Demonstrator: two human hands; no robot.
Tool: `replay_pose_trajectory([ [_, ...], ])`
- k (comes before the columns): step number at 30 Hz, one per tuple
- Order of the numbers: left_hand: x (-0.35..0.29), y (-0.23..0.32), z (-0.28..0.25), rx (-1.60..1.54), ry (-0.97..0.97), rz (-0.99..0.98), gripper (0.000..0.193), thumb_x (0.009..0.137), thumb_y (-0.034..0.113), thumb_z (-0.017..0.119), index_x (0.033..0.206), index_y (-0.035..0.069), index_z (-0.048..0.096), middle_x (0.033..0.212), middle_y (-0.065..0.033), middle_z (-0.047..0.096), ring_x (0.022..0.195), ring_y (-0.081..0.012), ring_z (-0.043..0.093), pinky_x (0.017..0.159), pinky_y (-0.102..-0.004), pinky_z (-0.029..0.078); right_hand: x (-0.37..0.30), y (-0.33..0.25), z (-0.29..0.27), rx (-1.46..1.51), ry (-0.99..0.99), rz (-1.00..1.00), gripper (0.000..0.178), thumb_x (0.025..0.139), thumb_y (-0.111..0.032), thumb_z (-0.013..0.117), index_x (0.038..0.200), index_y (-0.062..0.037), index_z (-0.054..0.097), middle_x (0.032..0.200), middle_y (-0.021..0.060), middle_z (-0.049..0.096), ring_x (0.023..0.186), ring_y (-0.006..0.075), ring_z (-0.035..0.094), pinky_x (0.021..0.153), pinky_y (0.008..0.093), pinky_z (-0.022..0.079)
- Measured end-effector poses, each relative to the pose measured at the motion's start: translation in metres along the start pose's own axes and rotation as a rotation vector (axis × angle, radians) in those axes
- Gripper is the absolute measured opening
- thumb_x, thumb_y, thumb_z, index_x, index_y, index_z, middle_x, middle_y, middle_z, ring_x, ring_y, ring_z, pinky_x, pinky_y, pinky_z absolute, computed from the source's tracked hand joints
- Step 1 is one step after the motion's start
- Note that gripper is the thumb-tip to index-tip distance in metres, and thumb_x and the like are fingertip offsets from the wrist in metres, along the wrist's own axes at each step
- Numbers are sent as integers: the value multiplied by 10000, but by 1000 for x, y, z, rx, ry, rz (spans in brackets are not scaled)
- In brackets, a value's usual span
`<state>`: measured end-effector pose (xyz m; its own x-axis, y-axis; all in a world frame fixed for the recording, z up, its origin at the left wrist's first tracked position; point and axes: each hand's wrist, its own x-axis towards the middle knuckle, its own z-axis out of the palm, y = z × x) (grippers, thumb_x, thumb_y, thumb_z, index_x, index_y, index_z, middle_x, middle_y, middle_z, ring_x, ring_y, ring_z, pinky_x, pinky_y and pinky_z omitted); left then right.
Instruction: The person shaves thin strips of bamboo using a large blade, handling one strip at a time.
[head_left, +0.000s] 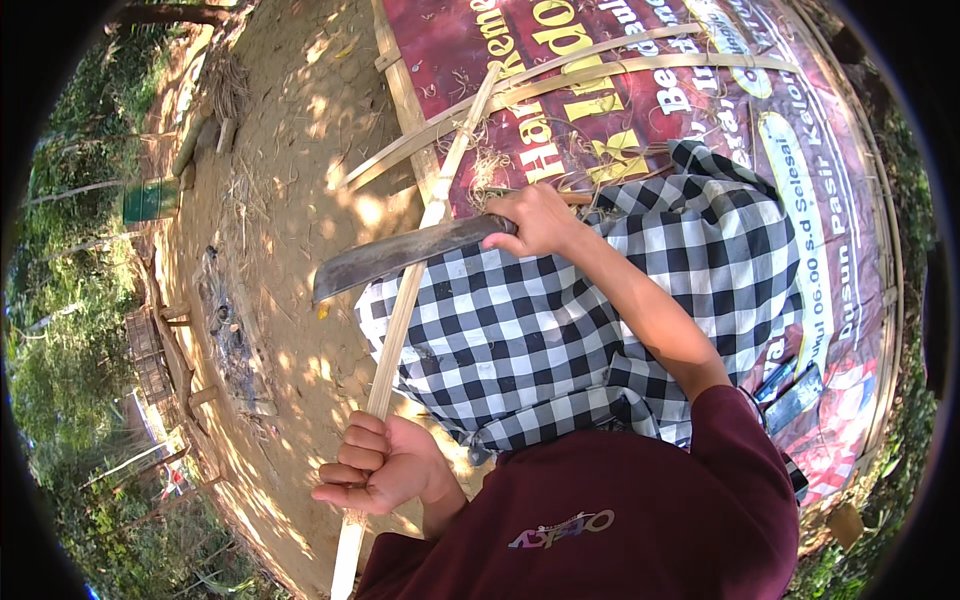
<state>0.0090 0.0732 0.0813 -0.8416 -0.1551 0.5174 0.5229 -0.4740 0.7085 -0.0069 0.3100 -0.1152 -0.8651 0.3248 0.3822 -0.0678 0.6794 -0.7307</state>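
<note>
Head view, only one available: left hand (385,465) had its fingers curled round the lower part of a pale wood strip (393,355); right hand (535,220) gripped a big knife (395,258), thumb at the handle end of the blade. Strip ran up past the left edge of the checkered cloth (520,325) over the lap, far end over the left edge of the banner (440,30). Blade lay across the strip near its middle; actual contact couldn't be confirmed. Done so far, by the look of it: thin curled shavings (490,165) on the banner near its left edge, so some trimming had probably happened. Two more strips (690,61) lay across the banner, ends poking past its left edge; couldn't tell if finished or waiting. Left: held strip was under the knife, so I'd call it mid-work; its faces were too small to judge how much remained.
</note>
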Motion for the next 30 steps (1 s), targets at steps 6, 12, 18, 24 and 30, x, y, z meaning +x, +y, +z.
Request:
replay_pose_trajectory([
  [6, -1, 11, 6, 9, -201, -13, 506, 1046, 399, 287, 601, 185, 177, 489, 39, 67, 448, -102, 66, 475, -255, 168, 20, 58, 3, 45, 142, 794, 594, 895, -566, 513, 816, -4, 689, 613, 208, 626, 619, 384, 651, 589, 472, 515],
  [12, 8, -3, 24, 72, 74, 98, 492, 1044, 382, 315, 613, 180, 190, 506, 45, 66, 443, -93, 55, 461, -250, 161, 13, -2, -7, 222, -24, 417, 556, 888, -535, 546, 821, 0, 684, 590, 200, 616, 611, 382, 645, 610, 457, 512],
  [18, 2, -3, 14, 67, 91, 98, 484, 1041, 368, 332, 617, 181, 191, 490, 47, 72, 431, -91, 63, 460, -245, 167, 8, -44, -9, 326, -99, 185, 528, 872, -516, 568, 848, -1, 679, 537, 180, 581, 579, 388, 624, 594, 454, 515],
  [24, 2, -5, 4, 71, 64, 53, 476, 1037, 371, 343, 623, 183, 200, 478, 48, 80, 422, -89, 77, 461, -247, 172, 9, 5, 5, 218, -24, 523, 584, 878, -538, 553, 840, 33, 674, 531, 195, 575, 603, 386, 631, 620, 464, 515],
  [30, -1, -9, 0, 84, 93, 57, 473, 1031, 379, 359, 627, 183, 211, 462, 47, 85, 420, -93, 78, 462, -254, 177, 13, -17, -14, 157, -96, 340, 609, 884, -573, 524, 834, 9, 698, 598, 220, 610, 638, 392, 641, 651, 467, 522],
])
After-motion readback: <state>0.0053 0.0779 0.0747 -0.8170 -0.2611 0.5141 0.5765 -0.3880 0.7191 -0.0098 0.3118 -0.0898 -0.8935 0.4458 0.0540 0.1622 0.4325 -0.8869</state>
